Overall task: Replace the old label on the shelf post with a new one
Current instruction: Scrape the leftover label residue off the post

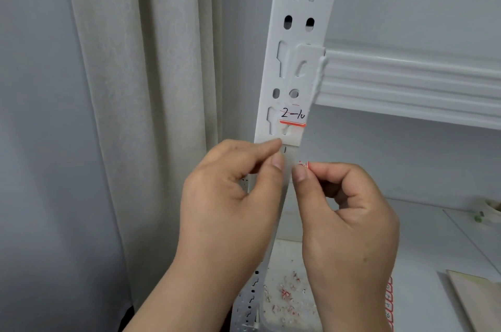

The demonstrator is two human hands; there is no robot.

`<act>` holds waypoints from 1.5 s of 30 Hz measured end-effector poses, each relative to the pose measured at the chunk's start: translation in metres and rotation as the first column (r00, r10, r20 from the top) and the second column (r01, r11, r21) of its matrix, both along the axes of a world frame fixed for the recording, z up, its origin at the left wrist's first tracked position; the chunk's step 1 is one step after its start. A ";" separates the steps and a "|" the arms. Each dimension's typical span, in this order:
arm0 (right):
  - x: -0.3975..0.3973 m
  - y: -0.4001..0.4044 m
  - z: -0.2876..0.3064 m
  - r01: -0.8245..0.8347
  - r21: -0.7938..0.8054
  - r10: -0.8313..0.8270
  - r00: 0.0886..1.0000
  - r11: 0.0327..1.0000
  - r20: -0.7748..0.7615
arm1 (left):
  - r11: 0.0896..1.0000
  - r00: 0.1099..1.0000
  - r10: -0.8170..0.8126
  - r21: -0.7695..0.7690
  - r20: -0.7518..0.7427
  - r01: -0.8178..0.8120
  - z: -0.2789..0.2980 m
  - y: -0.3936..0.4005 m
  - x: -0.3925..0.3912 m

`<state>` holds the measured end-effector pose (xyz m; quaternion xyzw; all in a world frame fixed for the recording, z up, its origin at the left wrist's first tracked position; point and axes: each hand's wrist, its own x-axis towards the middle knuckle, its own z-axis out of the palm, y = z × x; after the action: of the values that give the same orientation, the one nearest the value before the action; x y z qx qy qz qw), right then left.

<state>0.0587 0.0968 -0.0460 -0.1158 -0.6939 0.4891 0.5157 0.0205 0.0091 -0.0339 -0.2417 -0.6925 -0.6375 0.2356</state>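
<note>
White post [296,33] carries a label [292,116] above both hands: the left hand [230,196] pinches the post's edge, the right hand [344,212] pinches a red-white scrap [304,164].

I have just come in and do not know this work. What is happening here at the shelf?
A person stands at a white shelf post and works on its labels with bare hands. A label with handwriting and a red edge is stuck on the post. Just below it, the left hand pinches at the post, and the right hand holds a small red-and-white paper scrap between its fingertips. Many similar scraps lie on the shelf below.
</note>
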 end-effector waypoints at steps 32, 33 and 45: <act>-0.029 0.020 0.029 0.135 0.192 -0.131 0.991 0.972 -0.037 | 0.999 1.000 0.003 0.042 0.002 -0.003 0.018 0.027 -0.026; -0.029 0.019 0.030 0.112 0.154 -0.111 0.994 0.982 -0.018 | 0.999 1.000 0.001 0.035 0.004 -0.001 0.018 0.027 -0.026; -0.032 0.018 0.027 -0.115 -0.230 0.106 0.993 0.966 -0.048 | 1.000 0.999 -0.031 0.001 0.033 0.031 0.016 0.024 -0.029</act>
<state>0.0267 0.1149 -0.0186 -0.1280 -0.6280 0.5968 0.4827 -0.0085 0.0335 -0.0177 -0.2419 -0.6923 -0.6453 0.2143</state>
